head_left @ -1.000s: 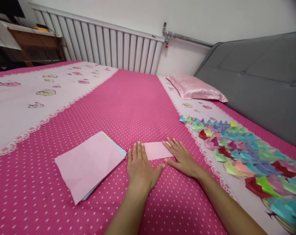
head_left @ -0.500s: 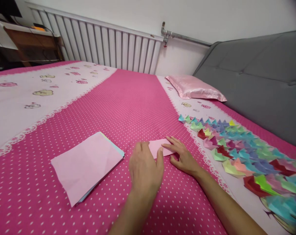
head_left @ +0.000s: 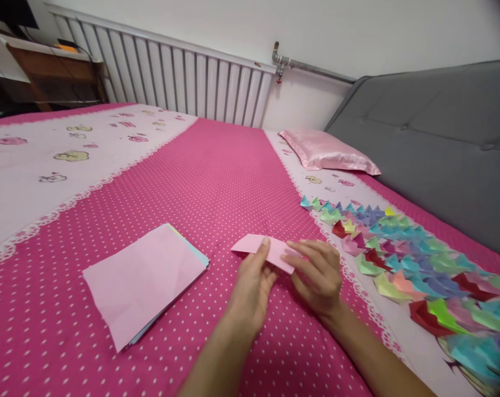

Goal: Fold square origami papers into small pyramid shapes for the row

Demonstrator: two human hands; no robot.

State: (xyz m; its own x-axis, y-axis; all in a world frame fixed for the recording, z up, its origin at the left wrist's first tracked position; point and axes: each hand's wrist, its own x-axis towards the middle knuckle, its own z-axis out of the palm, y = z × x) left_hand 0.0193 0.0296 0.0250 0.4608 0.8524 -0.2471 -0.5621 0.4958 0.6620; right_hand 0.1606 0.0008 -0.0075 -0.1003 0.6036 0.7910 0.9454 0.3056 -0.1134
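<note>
A folded strip of pink paper (head_left: 250,242) is held slightly above the bed, its left end bending downward. My left hand (head_left: 253,286) pinches it from below, thumb on top and fingers underneath. At the paper's right end, my right hand (head_left: 320,273) has its fingers over the top and the thumb below, gripping the edge. To the left lies a stack of coloured paper sheets (head_left: 146,281) with a pink one uppermost; blue and yellow edges peep out beneath it.
Rows of folded paper boats (head_left: 407,259) in many colours cover the bed's right side. Behind them are a pink satin pillow (head_left: 326,150) and a grey padded headboard (head_left: 431,143). A white radiator (head_left: 167,71) runs along the wall; a desk (head_left: 55,71) stands at far left.
The pink paper has been lifted off the bedspread and turned. My left hand has gone from pressing on top to pinching it from below, and my right hand now grips its right end.
</note>
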